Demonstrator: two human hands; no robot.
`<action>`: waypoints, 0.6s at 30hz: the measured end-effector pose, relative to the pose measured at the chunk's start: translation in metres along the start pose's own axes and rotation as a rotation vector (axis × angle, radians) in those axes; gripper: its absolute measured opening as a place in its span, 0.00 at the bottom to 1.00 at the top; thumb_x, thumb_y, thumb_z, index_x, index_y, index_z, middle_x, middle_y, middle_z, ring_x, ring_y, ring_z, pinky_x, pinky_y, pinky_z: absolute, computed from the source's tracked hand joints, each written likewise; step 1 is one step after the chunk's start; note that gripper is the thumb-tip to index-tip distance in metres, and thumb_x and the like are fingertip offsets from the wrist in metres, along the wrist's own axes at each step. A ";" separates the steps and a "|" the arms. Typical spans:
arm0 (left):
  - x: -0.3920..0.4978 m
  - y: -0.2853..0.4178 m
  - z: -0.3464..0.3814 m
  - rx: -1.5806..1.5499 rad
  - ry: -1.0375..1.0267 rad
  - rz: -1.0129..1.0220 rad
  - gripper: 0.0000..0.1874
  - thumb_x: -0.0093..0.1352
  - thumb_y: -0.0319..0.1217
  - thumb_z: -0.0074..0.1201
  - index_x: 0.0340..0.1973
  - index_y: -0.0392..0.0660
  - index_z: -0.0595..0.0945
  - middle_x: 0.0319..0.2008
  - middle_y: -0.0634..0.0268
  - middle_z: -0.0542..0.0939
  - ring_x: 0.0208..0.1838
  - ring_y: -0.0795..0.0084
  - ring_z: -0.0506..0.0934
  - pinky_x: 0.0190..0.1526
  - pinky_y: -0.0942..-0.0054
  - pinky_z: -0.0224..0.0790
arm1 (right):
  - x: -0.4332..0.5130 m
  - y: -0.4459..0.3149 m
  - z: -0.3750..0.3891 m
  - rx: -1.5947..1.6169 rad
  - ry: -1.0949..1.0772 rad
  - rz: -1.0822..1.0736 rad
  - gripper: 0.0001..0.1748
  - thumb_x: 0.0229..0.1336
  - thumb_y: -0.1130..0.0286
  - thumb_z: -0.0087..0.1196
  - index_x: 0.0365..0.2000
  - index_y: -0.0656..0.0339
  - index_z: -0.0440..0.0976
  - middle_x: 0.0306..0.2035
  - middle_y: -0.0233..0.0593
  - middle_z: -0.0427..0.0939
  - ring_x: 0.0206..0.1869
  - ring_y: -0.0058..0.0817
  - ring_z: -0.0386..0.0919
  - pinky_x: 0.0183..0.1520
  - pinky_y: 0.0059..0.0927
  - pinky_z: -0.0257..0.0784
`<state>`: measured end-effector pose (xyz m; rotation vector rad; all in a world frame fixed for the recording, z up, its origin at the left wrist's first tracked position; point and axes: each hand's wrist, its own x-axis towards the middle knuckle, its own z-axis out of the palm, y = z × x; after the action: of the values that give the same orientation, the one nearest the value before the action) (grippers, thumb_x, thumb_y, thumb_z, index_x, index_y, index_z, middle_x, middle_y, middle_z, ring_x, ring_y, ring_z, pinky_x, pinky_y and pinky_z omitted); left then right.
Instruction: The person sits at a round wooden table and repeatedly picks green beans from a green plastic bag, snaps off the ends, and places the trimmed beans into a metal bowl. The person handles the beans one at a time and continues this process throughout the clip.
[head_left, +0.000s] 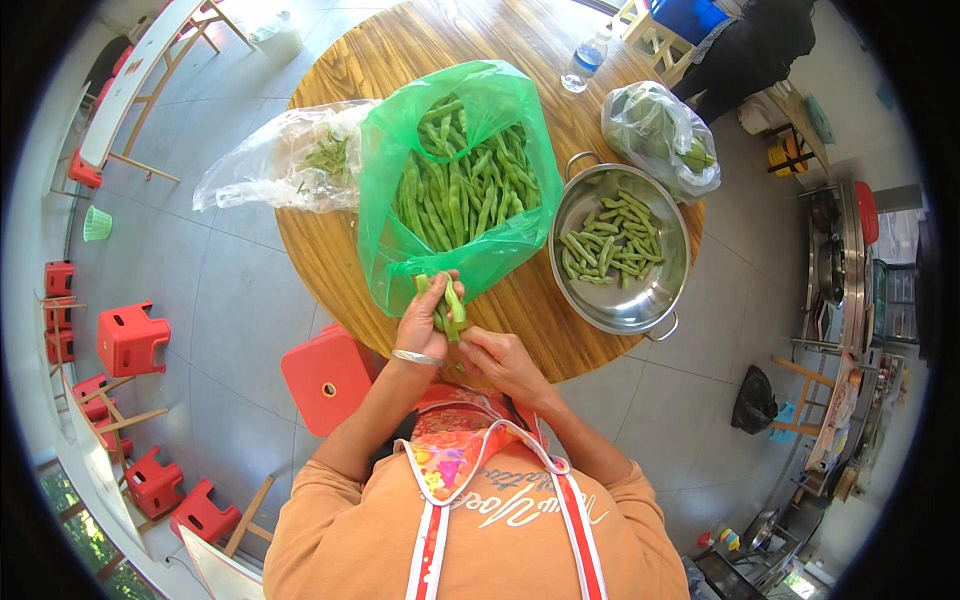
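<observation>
My left hand (421, 327), with a silver-coloured bangle at its wrist, grips a few green beans (454, 306) at the near edge of the round wooden table (322, 240). Close to the lower bean ends, my right hand (508, 366) has its thumb and fingers pinched together; whether a bit of bean is between them is hidden. Just beyond is an open green plastic bag (384, 255) full of whole green beans (459, 191). To its right, a two-handled stainless steel pan (641, 304) holds shorter bean pieces (611, 241). Trimmings (328, 156) lie on a clear plastic bag (262, 161) at left.
A water bottle (586, 61) and a clear bag of green vegetables (652, 131) stand on the table's right side. A red plastic stool (326, 382) is by my left arm. Beyond the table, a person in dark clothes (757, 56) is at the upper right.
</observation>
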<state>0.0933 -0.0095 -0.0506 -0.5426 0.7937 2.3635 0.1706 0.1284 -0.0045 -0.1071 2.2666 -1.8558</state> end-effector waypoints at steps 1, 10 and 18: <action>0.000 0.000 -0.001 -0.095 -0.080 -0.144 0.14 0.73 0.35 0.54 0.48 0.40 0.76 0.33 0.64 0.79 0.32 0.80 0.75 0.28 0.84 0.66 | -0.001 0.000 -0.003 -0.047 -0.011 -0.055 0.10 0.65 0.70 0.51 0.30 0.66 0.69 0.21 0.43 0.73 0.23 0.38 0.74 0.27 0.36 0.68; -0.017 0.019 -0.009 -0.085 -0.411 -0.460 0.12 0.75 0.37 0.49 0.47 0.42 0.74 0.31 0.67 0.74 0.29 0.80 0.69 0.26 0.84 0.61 | -0.006 0.002 -0.054 -0.054 0.269 0.236 0.07 0.64 0.71 0.53 0.32 0.65 0.74 0.21 0.34 0.73 0.22 0.18 0.69 0.26 0.23 0.65; -0.033 0.047 -0.026 -0.240 -0.239 -0.381 0.12 0.74 0.32 0.49 0.51 0.42 0.74 0.39 0.63 0.77 0.43 0.70 0.79 0.45 0.70 0.81 | 0.066 -0.018 -0.095 -0.636 0.146 -0.022 0.15 0.61 0.63 0.55 0.42 0.64 0.75 0.30 0.52 0.80 0.32 0.48 0.79 0.34 0.46 0.72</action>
<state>0.0932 -0.0699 -0.0335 -0.4503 0.2709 2.1231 0.0849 0.2033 0.0228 -0.0937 2.8807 -1.1116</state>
